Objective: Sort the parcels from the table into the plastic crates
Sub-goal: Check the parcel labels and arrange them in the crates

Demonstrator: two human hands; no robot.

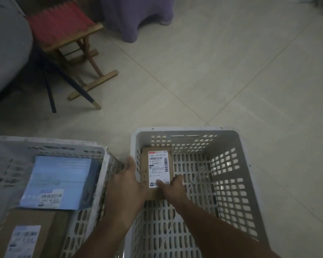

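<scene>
Cardboard parcel [156,174]: small brown box, white barcode label on top, low in the far-left corner of the right crate [237,183].
Grip: our left hand [128,180] clasps its left side by the crate wall; our right hand [172,187] curls over its near-right corner.
Left crate [93,216]: pale slotted plastic; we count a blue flat packet [58,181] and a labelled brown carton [26,233] inside.
Progress: two sorted, a third going in; table unseen, remainder unknown.
Surroundings: smooth tiled floor [213,71], red-seated wooden stool [63,32].
</scene>
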